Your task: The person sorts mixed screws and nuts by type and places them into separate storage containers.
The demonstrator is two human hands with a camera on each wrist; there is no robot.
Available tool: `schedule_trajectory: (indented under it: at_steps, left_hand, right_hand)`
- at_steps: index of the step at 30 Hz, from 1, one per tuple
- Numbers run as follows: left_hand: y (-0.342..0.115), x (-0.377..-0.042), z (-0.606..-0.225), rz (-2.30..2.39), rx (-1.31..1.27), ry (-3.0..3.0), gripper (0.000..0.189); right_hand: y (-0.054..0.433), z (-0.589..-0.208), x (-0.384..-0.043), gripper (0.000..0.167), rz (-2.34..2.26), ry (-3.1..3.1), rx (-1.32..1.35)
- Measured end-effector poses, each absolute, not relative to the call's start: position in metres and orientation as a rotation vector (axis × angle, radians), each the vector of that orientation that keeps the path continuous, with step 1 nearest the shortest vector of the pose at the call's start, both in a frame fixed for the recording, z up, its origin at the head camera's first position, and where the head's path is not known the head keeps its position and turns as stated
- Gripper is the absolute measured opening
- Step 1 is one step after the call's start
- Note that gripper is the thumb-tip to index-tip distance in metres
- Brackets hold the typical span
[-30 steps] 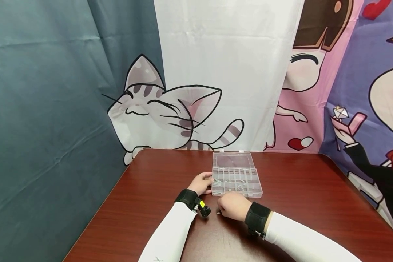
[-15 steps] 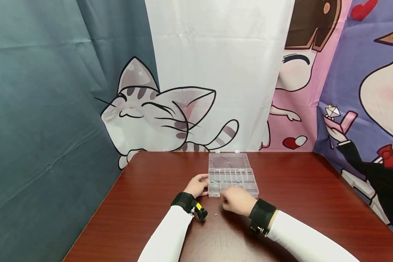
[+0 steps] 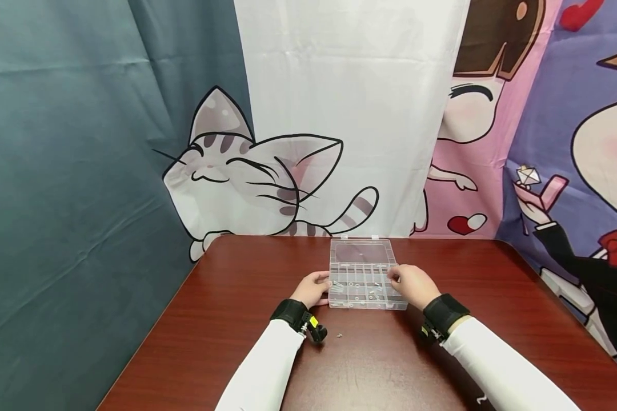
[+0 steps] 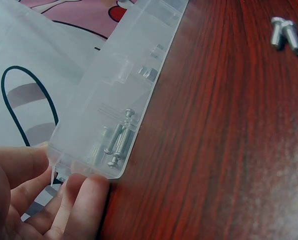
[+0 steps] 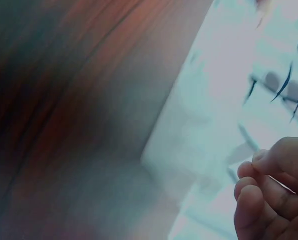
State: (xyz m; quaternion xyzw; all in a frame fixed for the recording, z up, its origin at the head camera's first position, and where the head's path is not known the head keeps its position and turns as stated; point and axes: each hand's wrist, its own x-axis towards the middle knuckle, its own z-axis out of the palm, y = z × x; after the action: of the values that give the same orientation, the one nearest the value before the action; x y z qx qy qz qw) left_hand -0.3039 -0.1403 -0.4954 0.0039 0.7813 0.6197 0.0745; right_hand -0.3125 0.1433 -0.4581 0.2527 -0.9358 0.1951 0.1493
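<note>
A clear plastic compartment box lies on the table with its lid folded back. My left hand grips its left end, thumb above and fingers below, as the left wrist view shows. Long screws lie in the compartment nearest that hand. My right hand is at the box's right side, over the compartments. Its thumb and index fingertips meet in the right wrist view, but I cannot see whether anything small is between them. Two short screws lie on the table in front of the box.
The reddish-brown wooden table carries the box near its far edge. Small washers or nuts lie in several compartments. Behind the table hangs a printed cloth.
My right hand has moved from beside the short screws, across the box's front, to its right side. My left hand keeps its grip on the left end.
</note>
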Motion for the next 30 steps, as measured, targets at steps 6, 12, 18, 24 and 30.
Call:
schedule_trajectory:
  at_steps: [6,12,18,24,30]
  left_hand:
    - [-0.141,-0.303,-0.493,1.852,-0.002,2.341,0.043]
    - [-0.14,-0.303,-0.492,1.864,-0.013,2.339,0.042]
    - [-0.138,-0.304,-0.494,1.878,-0.013,2.322,0.042]
    - [-0.139,-0.305,-0.495,1.879,-0.004,2.326,0.041]
    - [-0.14,-0.305,-0.495,1.876,-0.017,2.33,0.042]
  right_hand:
    - [0.157,-0.47,-0.322,0.008,0.537,-2.722,0.686]
    - [0.159,-0.474,-0.325,0.007,0.535,-2.698,0.691]
    - [0.162,-0.475,-0.325,0.007,0.513,-2.72,0.67]
    - [0.162,-0.475,-0.326,0.007,0.497,-2.717,0.68]
    - [0.161,-0.473,-0.327,0.007,0.507,-2.727,0.676]
